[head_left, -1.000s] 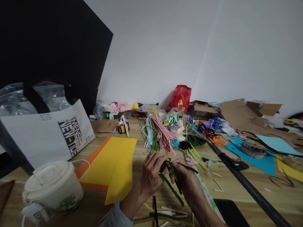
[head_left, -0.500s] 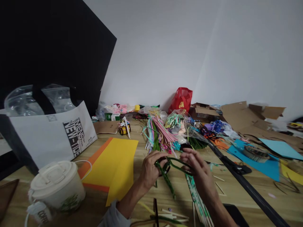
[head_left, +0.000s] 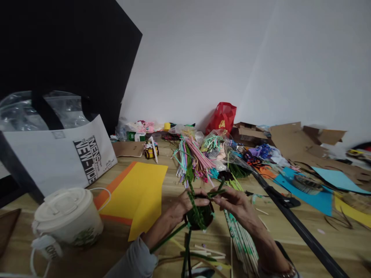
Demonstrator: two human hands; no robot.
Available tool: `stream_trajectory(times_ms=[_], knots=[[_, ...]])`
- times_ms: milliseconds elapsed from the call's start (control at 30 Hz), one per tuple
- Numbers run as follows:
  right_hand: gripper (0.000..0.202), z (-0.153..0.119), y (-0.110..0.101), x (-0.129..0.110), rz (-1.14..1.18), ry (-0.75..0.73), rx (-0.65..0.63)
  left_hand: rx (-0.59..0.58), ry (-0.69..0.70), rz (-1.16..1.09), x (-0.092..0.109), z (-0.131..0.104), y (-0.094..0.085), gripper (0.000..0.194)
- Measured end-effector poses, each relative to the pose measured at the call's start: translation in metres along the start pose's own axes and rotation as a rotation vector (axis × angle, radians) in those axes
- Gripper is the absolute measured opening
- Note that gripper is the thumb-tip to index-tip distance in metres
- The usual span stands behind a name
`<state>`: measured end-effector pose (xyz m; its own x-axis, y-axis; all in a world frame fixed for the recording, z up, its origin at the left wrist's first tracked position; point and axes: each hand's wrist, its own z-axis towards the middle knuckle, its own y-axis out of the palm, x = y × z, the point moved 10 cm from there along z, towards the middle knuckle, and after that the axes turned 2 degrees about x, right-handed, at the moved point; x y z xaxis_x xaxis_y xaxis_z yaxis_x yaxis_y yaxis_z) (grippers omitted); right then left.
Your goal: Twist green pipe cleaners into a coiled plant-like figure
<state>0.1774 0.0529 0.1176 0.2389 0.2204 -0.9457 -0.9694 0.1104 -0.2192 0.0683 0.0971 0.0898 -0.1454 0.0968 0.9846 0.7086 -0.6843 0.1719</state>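
Observation:
Between my hands is a small dark round piece (head_left: 206, 217) with fuzzy green pipe cleaners (head_left: 196, 210) wrapped around it and sticking out at several angles. My left hand (head_left: 183, 204) is closed on its left side, thumb across the top. At the upper right, the fingers of my right hand (head_left: 234, 202) pinch a green stem close to the round piece. Long green ends hang below toward the table's near edge. Under my right hand lie light wooden sticks (head_left: 245, 243) in a green-printed wrapper. Several short stick pieces (head_left: 210, 251) lie in front of me.
Bundled coloured pipe cleaners (head_left: 199, 156) lie beyond my hands. Yellow sheets (head_left: 147, 193), a lidded white tub (head_left: 68, 216) and a white bag (head_left: 58, 162) stand left. A black bar (head_left: 301, 227), blue sheet (head_left: 315, 199) and cardboard (head_left: 292, 143) lie right; a red bag (head_left: 222, 117) is behind.
The round piece has come up between my hands and turned, its stems now spreading outward. My right hand has shifted from a looped green stem to pinching a stem beside the piece.

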Motion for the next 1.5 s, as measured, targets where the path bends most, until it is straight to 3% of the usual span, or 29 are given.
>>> stream_trajectory(times_ms=[167, 300, 467, 633, 833, 933, 1033, 1267, 1400, 1500], knots=[[0.021, -0.002, 0.007, -0.012, -0.087, -0.045, -0.032, -0.02, -0.006, 0.053, -0.004, 0.004, 0.009, 0.037], [0.021, -0.003, 0.006, -0.01, -0.276, -0.068, -0.016, -0.031, 0.085, 0.13, 0.002, 0.005, 0.01, 0.027], [0.018, -0.004, 0.006, -0.008, -0.418, -0.11, 0.002, 0.1, 0.23, 0.351, 0.003, 0.01, -0.005, 0.011], [0.018, -0.002, 0.004, -0.002, -0.49, -0.103, 0.122, 0.199, 0.319, 0.561, 0.006, 0.01, -0.009, 0.002], [0.033, -0.002, 0.003, 0.024, -0.386, 0.017, 0.277, 0.297, 0.452, 0.837, 0.015, -0.005, 0.003, 0.011], [0.035, -0.001, -0.001, 0.036, -0.364, 0.096, 0.317, 0.286, 0.5, 0.944, 0.017, -0.01, 0.012, 0.017], [0.036, 0.002, -0.002, 0.041, -0.288, 0.135, 0.288, 0.257, 0.448, 0.842, 0.014, -0.004, 0.007, 0.015], [0.029, 0.005, 0.005, 0.027, 0.014, 0.085, 0.152, 0.124, 0.261, 0.302, -0.003, 0.02, -0.015, 0.015], [0.025, 0.005, 0.006, 0.018, 0.021, 0.03, 0.061, 0.034, 0.08, 0.005, -0.013, 0.016, -0.011, 0.022], [0.029, 0.005, 0.004, 0.015, -0.011, 0.025, 0.031, -0.032, -0.056, -0.082, -0.015, 0.008, -0.003, 0.026]])
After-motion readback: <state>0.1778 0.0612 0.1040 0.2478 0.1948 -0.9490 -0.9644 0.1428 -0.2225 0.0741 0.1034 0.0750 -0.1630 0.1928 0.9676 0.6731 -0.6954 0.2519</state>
